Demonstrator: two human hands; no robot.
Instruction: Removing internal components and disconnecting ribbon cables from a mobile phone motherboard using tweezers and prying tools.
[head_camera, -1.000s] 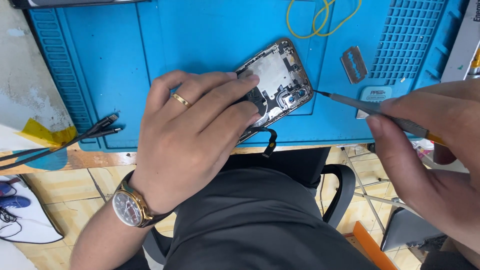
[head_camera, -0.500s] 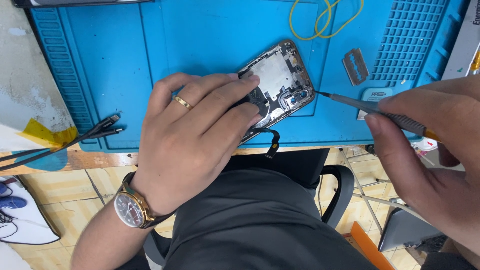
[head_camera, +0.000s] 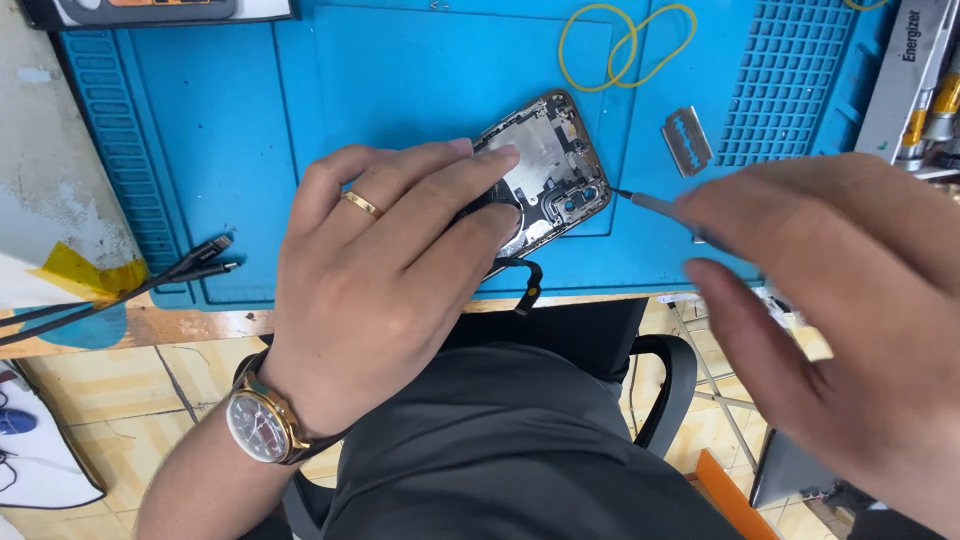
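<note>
Phone (head_camera: 545, 165) opened, under my left hand (head_camera: 385, 285)
My right hand (head_camera: 840, 310) came closer; its fingers pinch the thin tool (head_camera: 655, 205), tip beside the camera corner; left fingers press flat.

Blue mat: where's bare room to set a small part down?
The widest bare patch of the blue mat lies between the ribbed left edge and the opened phone, above the left hand. Crowded: right side, with rubber bands, razor blade, and the right hand holding the tool.
</note>
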